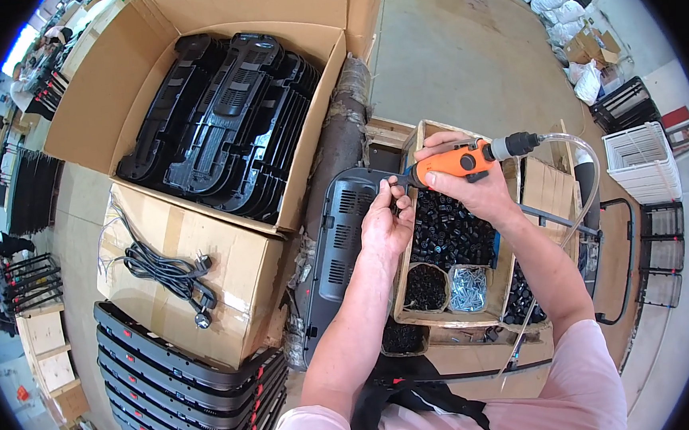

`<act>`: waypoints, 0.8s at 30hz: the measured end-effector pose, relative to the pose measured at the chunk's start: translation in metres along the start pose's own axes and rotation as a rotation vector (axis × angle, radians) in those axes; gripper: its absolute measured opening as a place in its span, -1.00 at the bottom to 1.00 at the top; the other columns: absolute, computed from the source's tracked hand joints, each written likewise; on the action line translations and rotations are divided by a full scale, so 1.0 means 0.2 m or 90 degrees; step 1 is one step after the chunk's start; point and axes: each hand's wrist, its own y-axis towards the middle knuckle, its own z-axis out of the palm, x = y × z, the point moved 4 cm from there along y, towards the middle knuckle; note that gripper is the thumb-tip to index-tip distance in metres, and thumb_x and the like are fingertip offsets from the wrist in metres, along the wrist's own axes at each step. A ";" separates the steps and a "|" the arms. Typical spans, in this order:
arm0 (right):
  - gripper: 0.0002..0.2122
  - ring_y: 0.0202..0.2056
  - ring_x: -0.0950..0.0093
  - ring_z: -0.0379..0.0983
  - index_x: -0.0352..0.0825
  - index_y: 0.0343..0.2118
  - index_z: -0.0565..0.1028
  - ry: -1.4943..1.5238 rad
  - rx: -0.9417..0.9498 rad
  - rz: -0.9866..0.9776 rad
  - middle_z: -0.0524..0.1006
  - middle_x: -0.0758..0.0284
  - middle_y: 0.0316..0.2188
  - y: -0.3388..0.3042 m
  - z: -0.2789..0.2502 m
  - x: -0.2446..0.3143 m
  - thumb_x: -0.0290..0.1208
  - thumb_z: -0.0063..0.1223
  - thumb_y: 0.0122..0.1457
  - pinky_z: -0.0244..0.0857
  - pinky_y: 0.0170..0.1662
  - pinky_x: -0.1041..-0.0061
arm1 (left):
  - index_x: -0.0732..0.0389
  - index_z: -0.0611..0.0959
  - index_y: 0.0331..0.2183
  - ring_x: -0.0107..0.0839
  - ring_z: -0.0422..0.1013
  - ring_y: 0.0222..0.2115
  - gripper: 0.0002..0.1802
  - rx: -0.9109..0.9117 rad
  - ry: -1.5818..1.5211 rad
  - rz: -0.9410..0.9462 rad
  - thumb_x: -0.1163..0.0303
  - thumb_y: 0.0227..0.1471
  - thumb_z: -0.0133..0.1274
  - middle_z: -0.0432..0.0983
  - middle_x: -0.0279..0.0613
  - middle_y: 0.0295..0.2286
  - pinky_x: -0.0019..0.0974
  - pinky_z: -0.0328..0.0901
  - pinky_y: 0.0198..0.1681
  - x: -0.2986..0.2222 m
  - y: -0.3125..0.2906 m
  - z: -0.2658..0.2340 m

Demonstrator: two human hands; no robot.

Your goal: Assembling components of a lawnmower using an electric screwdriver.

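My right hand (480, 193) is wrapped round an orange air screwdriver (446, 163), held nearly level with its tip pointing left. A translucent hose (583, 146) runs from the tool's dark rear fitting and curves down to the right. My left hand (387, 224) is closed in a pinch at the screwdriver's tip, by the upper right end of a long black vented plastic panel (337, 251). Whatever its fingers hold is too small to make out. The panel leans along a wrapped, padded beam (341, 131) to the left of my left forearm.
Right of my hands, a wooden bin (403, 311) holds black caps (450, 235), dark screws (425, 288) and silver screws (468, 289). At left, an open carton (133, 110) contains stacked black panels (230, 119). A coiled cable (164, 263) lies on another carton (239, 302), above stacked black frames (185, 398).
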 end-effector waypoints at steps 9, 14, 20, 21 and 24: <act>-0.53 0.00 0.47 0.56 -0.39 0.09 0.47 -0.014 0.003 -0.005 0.65 0.23 -0.06 0.11 0.11 -0.02 -0.47 0.38 0.12 0.45 0.14 0.38 | 0.08 0.57 -0.24 -0.53 0.30 -0.54 -0.60 -0.071 0.104 0.091 -0.05 0.39 -0.06 0.43 -0.42 -0.49 -0.46 0.22 -0.52 -0.06 -0.02 0.03; -0.54 -0.02 0.49 0.57 -0.39 0.08 0.48 -0.033 0.010 -0.013 0.65 0.25 -0.08 0.20 0.16 -0.09 -0.49 0.38 0.11 0.46 0.11 0.39 | 0.19 0.57 -0.20 -0.49 0.39 -0.52 -0.60 -0.090 0.157 0.108 0.04 0.44 -0.11 0.53 -0.32 -0.41 -0.41 0.29 -0.48 -0.01 -0.11 -0.03; -0.60 -0.04 0.50 0.57 -0.38 0.01 0.53 -0.067 0.038 -0.045 0.65 0.28 -0.11 0.26 0.22 -0.17 -0.51 0.38 0.10 0.46 0.10 0.43 | 0.24 0.63 -0.02 -0.54 0.38 -0.46 -0.69 -0.050 0.275 0.116 0.26 0.45 -0.08 0.52 -0.35 -0.40 -0.43 0.28 -0.43 0.03 -0.24 -0.09; -0.66 -0.06 0.50 0.58 -0.36 -0.06 0.55 -0.084 0.037 -0.041 0.65 0.30 -0.12 0.27 0.23 -0.16 -0.52 0.37 0.09 0.46 0.08 0.43 | 0.24 0.64 -0.03 -0.54 0.38 -0.48 -0.69 -0.036 0.307 0.111 0.25 0.45 -0.08 0.51 -0.38 -0.42 -0.44 0.29 -0.42 0.02 -0.26 -0.10; -0.71 -0.08 0.50 0.57 -0.35 -0.12 0.56 -0.100 0.060 -0.042 0.65 0.31 -0.13 0.28 0.25 -0.18 -0.54 0.36 0.09 0.46 0.07 0.43 | 0.25 0.62 -0.01 -0.53 0.39 -0.51 -0.68 -0.021 0.330 0.109 0.26 0.46 -0.10 0.56 -0.36 -0.42 -0.45 0.33 -0.40 0.01 -0.30 -0.13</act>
